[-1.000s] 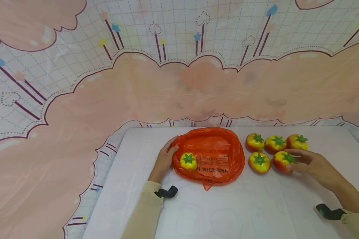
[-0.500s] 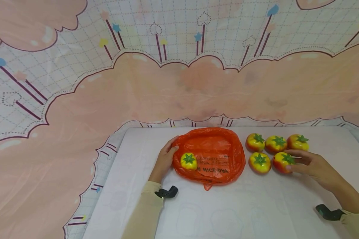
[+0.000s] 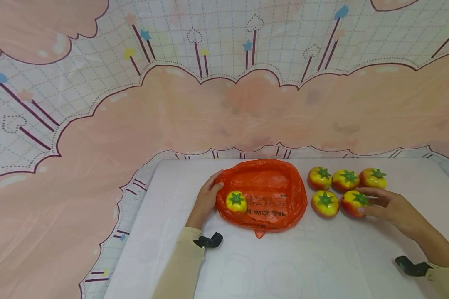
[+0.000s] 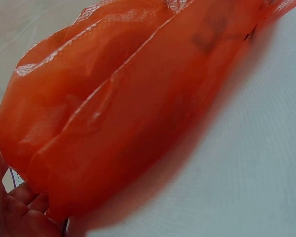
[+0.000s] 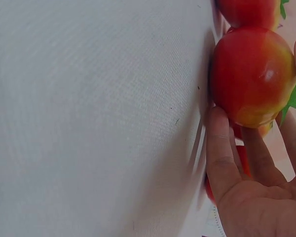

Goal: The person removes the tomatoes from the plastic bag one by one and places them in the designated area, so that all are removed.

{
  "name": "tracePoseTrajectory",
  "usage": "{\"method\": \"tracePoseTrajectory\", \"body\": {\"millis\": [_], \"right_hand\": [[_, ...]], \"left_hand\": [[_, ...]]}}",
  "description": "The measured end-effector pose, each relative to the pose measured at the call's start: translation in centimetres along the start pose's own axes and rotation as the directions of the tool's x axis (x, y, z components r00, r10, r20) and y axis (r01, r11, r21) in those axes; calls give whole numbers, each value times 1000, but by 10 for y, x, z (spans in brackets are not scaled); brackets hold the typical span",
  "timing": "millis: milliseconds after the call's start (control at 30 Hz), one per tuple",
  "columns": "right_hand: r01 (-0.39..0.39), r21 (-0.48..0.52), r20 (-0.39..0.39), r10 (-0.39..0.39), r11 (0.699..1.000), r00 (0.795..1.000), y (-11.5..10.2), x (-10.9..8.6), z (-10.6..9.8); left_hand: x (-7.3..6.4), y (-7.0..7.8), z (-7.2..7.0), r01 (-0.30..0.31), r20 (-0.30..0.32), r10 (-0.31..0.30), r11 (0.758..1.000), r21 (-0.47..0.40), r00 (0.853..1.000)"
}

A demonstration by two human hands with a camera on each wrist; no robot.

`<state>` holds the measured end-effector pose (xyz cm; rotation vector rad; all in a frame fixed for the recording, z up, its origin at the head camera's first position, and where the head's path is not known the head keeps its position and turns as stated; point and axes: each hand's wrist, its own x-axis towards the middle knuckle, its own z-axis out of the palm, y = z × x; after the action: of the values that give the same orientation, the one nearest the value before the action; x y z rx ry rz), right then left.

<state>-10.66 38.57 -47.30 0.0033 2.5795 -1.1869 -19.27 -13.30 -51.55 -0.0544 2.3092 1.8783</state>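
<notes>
An orange-red plastic bag (image 3: 265, 182) stands with its mouth spread wide on the white table, dark printing on its inner face. One yellow tomato (image 3: 236, 202) with a green star-shaped top lies inside, at the left. My left hand (image 3: 206, 198) holds the bag's left rim; in the left wrist view the bag (image 4: 113, 113) hides much of its fingers. Right of the bag are several red-and-yellow tomatoes in two rows. My right hand (image 3: 394, 207) has thumb and fingers around the front-right tomato (image 3: 353, 203), which rests on the table. In the right wrist view its fingers touch that tomato (image 5: 254, 76).
Beside the held tomato sits another front tomato (image 3: 324, 203). Behind are a left tomato (image 3: 319, 178), a middle tomato (image 3: 345, 180) and a right tomato (image 3: 372, 178). A patterned cloth backdrop (image 3: 224, 112) hangs beyond the table (image 3: 277, 265).
</notes>
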Motion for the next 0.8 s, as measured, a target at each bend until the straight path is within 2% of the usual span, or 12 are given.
{"method": "tracePoseTrajectory", "body": {"millis": [333, 800], "right_hand": [[-27, 21, 4, 27, 999, 1000, 0, 1, 3], [9, -9, -15, -10, 1000, 1000, 2, -2, 0]], "left_hand": [[0, 1, 0, -10, 8, 10, 1000, -15, 1000], [-1, 0, 0, -13, -2, 13, 1000, 13, 1000]]}}
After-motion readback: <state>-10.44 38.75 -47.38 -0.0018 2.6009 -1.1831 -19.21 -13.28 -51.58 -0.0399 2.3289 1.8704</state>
